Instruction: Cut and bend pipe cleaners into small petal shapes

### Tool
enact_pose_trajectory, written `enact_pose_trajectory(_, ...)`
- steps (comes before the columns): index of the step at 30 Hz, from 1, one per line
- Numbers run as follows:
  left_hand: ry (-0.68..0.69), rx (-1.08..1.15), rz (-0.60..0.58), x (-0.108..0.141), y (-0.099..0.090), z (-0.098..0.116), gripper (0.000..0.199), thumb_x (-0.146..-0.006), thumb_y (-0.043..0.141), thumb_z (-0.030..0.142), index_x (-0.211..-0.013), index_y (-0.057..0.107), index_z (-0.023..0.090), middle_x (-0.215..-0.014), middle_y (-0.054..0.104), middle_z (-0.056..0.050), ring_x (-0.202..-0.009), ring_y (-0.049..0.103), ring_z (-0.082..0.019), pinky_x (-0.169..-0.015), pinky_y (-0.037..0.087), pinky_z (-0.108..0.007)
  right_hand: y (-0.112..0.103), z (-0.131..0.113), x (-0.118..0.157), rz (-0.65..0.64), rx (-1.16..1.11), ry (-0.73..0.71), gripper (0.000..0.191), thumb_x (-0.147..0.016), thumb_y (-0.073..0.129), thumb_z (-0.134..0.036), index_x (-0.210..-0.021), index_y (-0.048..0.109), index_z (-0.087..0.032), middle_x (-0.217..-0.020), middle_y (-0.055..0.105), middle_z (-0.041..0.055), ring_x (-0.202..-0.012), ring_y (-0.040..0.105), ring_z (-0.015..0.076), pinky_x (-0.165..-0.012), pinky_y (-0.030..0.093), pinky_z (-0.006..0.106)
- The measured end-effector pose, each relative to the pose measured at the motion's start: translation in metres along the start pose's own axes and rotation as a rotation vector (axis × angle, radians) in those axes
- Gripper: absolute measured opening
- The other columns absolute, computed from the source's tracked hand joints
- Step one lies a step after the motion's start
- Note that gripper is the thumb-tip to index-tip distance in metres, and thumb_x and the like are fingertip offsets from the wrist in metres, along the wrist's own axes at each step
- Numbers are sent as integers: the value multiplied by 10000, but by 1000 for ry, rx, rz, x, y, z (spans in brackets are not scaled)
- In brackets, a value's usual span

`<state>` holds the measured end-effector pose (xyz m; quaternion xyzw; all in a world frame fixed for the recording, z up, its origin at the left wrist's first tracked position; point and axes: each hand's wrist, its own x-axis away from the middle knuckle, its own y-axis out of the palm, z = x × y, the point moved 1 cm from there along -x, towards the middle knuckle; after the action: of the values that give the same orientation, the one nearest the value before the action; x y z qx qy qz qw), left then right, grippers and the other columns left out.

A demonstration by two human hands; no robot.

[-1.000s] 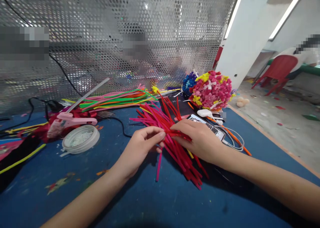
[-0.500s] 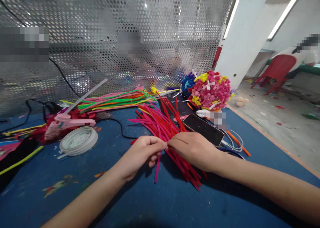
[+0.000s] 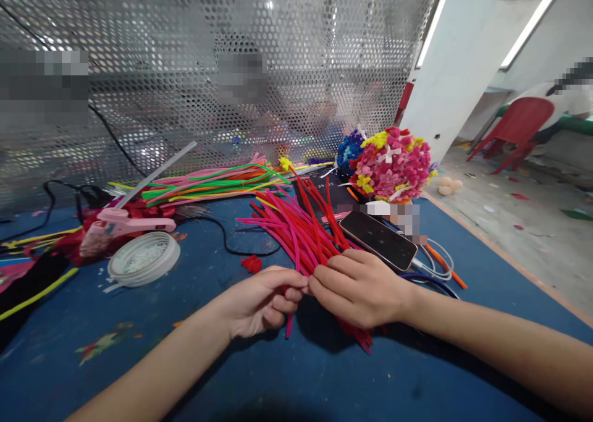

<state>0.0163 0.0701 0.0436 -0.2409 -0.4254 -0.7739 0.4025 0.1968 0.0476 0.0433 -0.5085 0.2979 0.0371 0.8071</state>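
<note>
My left hand is closed, with thumb and forefinger pinched together at the fingertips. Against it, tip to tip, my right hand is also closed in a pinch. Whatever they grip is hidden by the fingers; a bit of red shows by the left fingers. Under and behind both hands lies a loose bundle of red and magenta pipe cleaners. A small folded red fuzzy piece rests on the table just beyond my left hand.
On the blue table stand a pink glue gun, a tub of small clear beads and green and pink pipe cleaners. A phone, a cable and a fuzzy flower ball are to the right. Perforated metal rises behind.
Both hands have come slightly nearer to me, still pinched together. The small red piece, mostly covered by my left hand before, now shows fully.
</note>
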Motion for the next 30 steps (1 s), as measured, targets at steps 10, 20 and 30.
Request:
enact_pose_trajectory(10,4,-97,-87,-3,0,-4,177,-600,668,181,-597,498,129,-476,413,73,-336,243,14,-275,128,-75,4,5,-1,-104,-134,-8,261,-919,338,-184,-797,568,-169,-705,553,-5,-590,432,120,-518,280,291)
enact_pose_trajectory(20,-62,-113,-193,-5,3,-9,118,-598,622,207,-603,561,106,-433,423,68,-304,244,1,-267,143,-102,4,8,1,-83,-249,-49,269,-905,323,-186,-758,548,-172,-647,517,-13,-549,400,107,-506,256,275)
enact_pose_trajectory(30,773,-1021,202,20,23,-1,150,-765,487,191,-616,473,177,-494,432,65,-396,379,-50,-384,284,-160,-3,-9,-12,-9,-1345,998,177,-770,440,-142,-594,435,-163,-511,362,-68,-456,318,44,-435,248,173)
